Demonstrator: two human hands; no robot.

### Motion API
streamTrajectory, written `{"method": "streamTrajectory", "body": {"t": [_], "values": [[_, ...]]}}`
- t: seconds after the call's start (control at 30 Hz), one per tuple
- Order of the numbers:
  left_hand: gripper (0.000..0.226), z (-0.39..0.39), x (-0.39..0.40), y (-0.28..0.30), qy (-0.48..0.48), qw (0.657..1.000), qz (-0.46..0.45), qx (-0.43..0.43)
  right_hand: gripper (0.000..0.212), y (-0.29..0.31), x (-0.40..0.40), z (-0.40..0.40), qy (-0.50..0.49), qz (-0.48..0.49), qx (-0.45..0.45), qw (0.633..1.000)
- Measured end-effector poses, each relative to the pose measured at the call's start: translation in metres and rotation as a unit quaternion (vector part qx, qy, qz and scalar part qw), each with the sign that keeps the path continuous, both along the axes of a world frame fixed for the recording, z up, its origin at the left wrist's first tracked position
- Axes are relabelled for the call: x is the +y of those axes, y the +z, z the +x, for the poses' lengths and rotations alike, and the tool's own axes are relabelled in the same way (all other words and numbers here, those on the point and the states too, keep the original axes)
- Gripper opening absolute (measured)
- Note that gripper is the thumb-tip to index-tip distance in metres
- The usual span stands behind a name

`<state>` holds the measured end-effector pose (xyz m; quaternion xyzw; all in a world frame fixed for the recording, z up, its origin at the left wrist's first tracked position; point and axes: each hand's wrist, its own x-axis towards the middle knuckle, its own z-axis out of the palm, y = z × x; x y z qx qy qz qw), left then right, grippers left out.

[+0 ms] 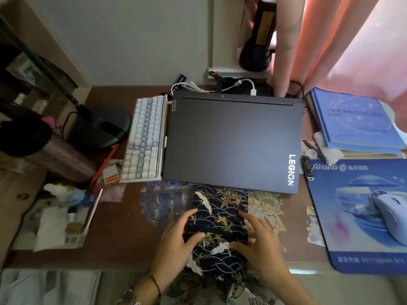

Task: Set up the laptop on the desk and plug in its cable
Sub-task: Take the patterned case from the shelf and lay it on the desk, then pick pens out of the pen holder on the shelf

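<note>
In the head view, the laptop (233, 142) lay closed on the desk (123, 227), between the white keyboard (144, 139) and the blue mouse pad (356, 216). The left hand (174, 245) and the right hand (259, 245) rested with relaxed, spread fingers on a dark patterned cloth (220, 219) and gripped nothing. I think the next step was to open the lid; it would be good to lift it at the middle of the near edge. The white cable (242, 83) lay just behind the laptop. The lid showed "LEGION", the pad "Aisino".
</note>
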<state>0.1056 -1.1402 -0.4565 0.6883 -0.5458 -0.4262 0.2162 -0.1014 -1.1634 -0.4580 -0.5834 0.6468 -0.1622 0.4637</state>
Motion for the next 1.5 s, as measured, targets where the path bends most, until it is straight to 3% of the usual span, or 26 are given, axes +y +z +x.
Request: {"method": "streamTrajectory", "body": {"t": [0.37, 0.67, 0.8, 0.9, 0.97, 1.13, 1.37, 1.5], "values": [[0.060, 0.002, -0.010, -0.005, -0.024, 0.998, -0.013, -0.064, 0.077, 0.006, -0.003, 0.009, -0.013, -0.036, 0.056, 0.998], [0.055, 0.006, -0.024, 0.001, -0.053, 0.996, -0.018, -0.069, 0.076, 0.005, -0.017, 0.012, 0.046, -0.011, 0.117, 0.992], [0.048, 0.013, -0.037, 0.012, -0.118, 0.988, 0.014, -0.102, 0.055, 0.022, -0.040, 0.001, 0.131, 0.015, 0.133, 0.982], [0.032, 0.024, -0.055, 0.032, -0.165, 0.970, 0.000, -0.177, 0.028, 0.049, -0.074, -0.013, 0.236, 0.038, 0.192, 0.952], [0.027, 0.033, -0.072, 0.052, -0.171, 0.959, -0.021, -0.226, 0.022, 0.073, -0.098, -0.020, 0.257, 0.009, 0.248, 0.934], [0.031, 0.057, -0.108, 0.120, -0.157, 0.931, -0.095, -0.316, 0.034, 0.146, -0.147, -0.021, 0.236, -0.116, 0.335, 0.905], [0.028, 0.087, -0.135, 0.233, -0.100, 0.872, -0.172, -0.447, 0.030, 0.251, -0.191, 0.002, 0.231, -0.344, 0.394, 0.821], [0.034, 0.108, -0.132, 0.300, -0.064, 0.833, -0.199, -0.512, 0.026, 0.313, -0.204, 0.027, 0.244, -0.425, 0.374, 0.787]]}}
